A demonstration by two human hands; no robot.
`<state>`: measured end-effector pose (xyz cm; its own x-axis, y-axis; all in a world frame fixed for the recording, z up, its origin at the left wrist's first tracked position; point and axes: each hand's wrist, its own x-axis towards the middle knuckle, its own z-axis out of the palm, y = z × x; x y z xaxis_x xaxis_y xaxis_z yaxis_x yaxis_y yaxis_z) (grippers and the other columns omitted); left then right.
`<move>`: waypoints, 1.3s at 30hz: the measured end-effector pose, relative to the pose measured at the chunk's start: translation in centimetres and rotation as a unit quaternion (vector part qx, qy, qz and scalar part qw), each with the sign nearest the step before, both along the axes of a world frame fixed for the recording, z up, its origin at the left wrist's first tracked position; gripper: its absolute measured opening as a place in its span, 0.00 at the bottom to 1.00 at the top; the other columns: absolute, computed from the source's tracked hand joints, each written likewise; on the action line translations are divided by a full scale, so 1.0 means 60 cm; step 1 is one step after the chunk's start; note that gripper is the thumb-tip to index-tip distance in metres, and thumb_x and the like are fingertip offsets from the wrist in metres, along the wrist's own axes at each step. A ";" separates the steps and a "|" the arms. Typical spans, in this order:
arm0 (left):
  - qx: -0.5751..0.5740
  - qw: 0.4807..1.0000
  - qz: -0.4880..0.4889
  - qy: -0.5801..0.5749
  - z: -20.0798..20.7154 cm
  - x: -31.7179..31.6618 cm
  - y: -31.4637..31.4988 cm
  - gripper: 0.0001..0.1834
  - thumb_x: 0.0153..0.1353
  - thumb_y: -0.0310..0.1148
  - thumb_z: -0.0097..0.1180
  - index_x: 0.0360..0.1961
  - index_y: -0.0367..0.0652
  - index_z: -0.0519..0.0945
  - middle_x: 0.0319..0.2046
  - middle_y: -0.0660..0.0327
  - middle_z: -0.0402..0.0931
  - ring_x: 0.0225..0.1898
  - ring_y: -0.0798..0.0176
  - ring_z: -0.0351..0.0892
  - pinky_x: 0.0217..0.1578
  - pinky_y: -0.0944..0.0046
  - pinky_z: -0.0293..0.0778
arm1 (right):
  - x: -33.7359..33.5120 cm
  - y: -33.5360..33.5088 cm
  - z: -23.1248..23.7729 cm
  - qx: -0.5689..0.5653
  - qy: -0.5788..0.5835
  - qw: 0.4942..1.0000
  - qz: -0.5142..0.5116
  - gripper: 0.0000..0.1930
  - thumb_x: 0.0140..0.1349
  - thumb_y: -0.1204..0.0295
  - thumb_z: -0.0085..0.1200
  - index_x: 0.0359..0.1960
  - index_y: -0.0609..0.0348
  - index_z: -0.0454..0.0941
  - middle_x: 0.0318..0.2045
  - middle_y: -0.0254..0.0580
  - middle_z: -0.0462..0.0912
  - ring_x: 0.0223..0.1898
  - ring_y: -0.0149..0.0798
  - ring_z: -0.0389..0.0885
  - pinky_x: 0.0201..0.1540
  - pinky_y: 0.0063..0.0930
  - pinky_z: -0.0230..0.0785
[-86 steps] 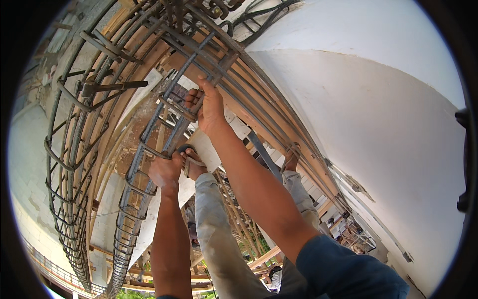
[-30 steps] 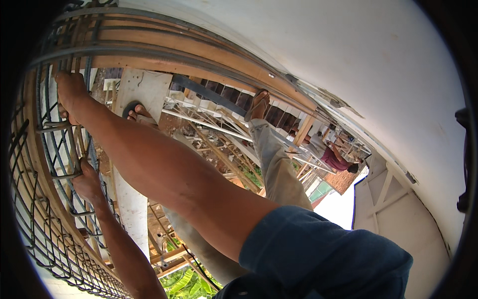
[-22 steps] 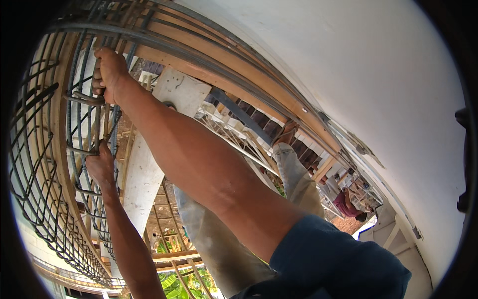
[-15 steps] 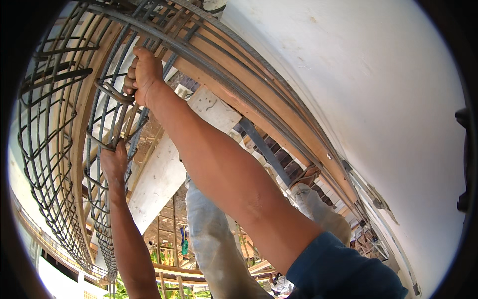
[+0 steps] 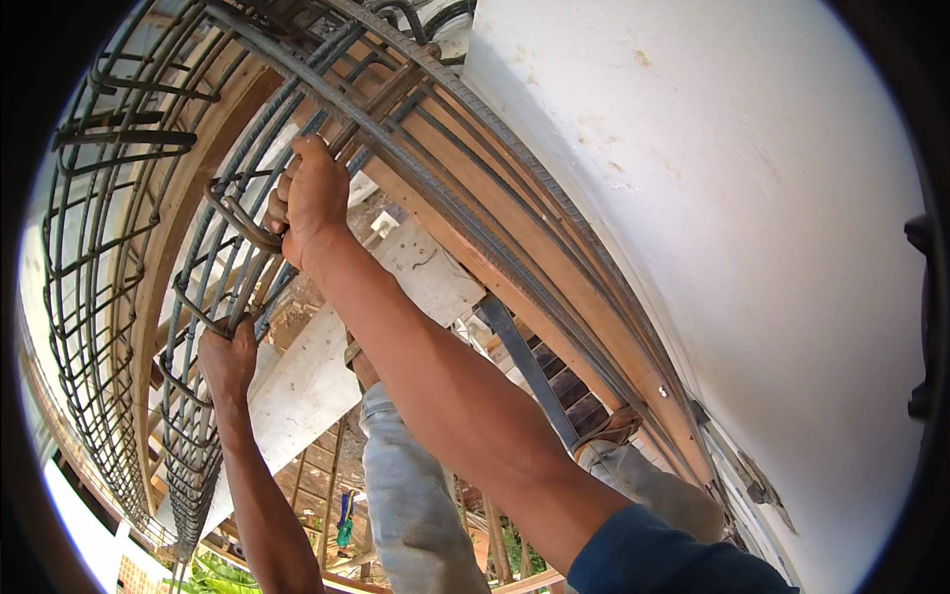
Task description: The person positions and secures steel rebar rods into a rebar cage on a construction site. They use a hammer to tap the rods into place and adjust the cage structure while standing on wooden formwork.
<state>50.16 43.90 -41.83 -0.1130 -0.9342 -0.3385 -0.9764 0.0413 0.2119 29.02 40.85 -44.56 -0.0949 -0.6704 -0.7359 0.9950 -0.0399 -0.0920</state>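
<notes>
A long rebar cage (image 5: 184, 411) of dark ribbed bars and bent stirrups runs down the left side. My right hand (image 5: 315, 198) is wrapped in a fist around steel bars of this cage, close to a bent stirrup (image 5: 237, 220); its far fingers are partly hidden. Lower and to the left, my left hand (image 5: 228, 361) is closed on the same cage, just below another stirrup. Its fingertips are hidden behind the bars. Both arms reach up from the lower edge, the right one in a dark blue sleeve (image 5: 653, 554).
Another rebar mesh (image 5: 84, 297) curves along the far left. Wooden formwork boards (image 5: 515, 267) with long bars run beside a white wall (image 5: 712, 198). My jeans-clad legs (image 5: 416, 485) straddle a pale plank (image 5: 307, 381). A dark metal bar (image 5: 529, 366) crosses below, with lumber and plants farther down.
Both hands and the cage appear lower in the picture, the right hand also slightly farther right. Each hand keeps its grip on the bars. More bars show at the top.
</notes>
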 end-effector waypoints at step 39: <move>0.015 0.999 -0.039 -0.029 0.012 -0.011 0.004 0.16 0.50 0.39 0.60 0.14 0.39 0.76 0.11 0.48 0.69 0.16 0.42 0.72 0.20 0.52 0.68 | 0.162 0.114 -0.239 0.233 0.030 0.971 0.051 0.28 0.67 0.46 0.37 0.48 0.62 0.71 0.50 0.46 0.74 0.52 0.37 0.72 0.45 0.30 0.70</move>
<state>49.49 44.13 -41.12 -0.1642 -0.9124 -0.3749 -0.9811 0.1116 0.1580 38.73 47.68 -58.90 -0.0972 -0.2733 -0.9570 0.9840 0.1176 -0.1335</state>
